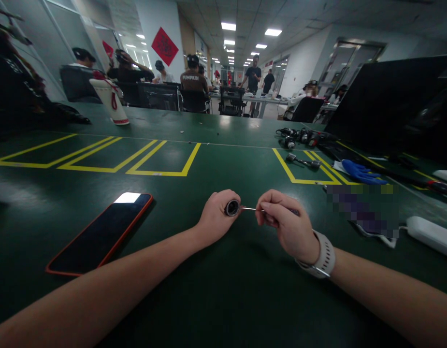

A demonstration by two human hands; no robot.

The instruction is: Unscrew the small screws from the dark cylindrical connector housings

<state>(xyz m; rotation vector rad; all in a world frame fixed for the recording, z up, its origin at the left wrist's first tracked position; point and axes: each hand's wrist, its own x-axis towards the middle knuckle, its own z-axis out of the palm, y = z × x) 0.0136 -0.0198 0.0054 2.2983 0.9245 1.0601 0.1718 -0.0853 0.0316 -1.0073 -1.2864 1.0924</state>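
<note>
My left hand (218,215) is closed around a dark cylindrical part (231,208), whose round open end with a metal rim faces me. Most of its body is hidden in the fist. My right hand (283,220), with a light watch strap on the wrist, grips a slim screwdriver (249,209). Its thin metal shaft points left at the side of the part near my left fingers; whether the tip touches cannot be made out. The fingers cover much of the dark handle. Both hands are just above the green table (223,295).
A phone (100,237) with an orange edge lies at left. Yellow tape frames (158,173) mark the table. To the right are a dark metal part (303,162), a blue glove (359,171), a white power strip (431,236) and a cup (110,104) stands far left. People sit beyond.
</note>
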